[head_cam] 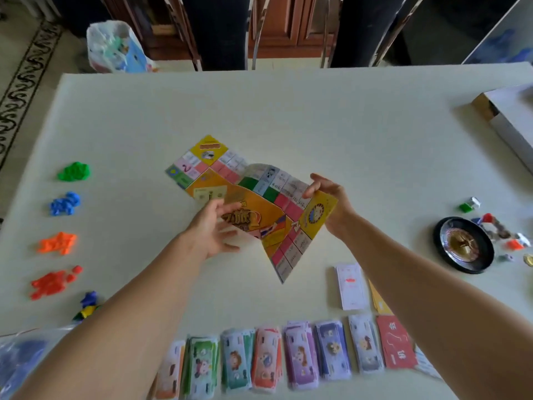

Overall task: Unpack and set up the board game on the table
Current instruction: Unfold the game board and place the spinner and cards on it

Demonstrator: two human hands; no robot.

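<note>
Head view showed one half-unfolded board (253,209) mid-tabletop (346,125), long axis running far-left to near-right. Right hand (331,203) pinched its yellow corner; left hand (210,229) lay spread, grip released. Four token piles sat left.

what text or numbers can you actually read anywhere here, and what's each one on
"旅": large gold character on the orange centre of the half-unfolded paper game board.
"2": pink square near the board's far corner.
"10", apparently, seen upside down: red card at the right end of the near row.
Too blurred to read: small print on the board squares, the colourful money stacks, the white card pile.
</note>
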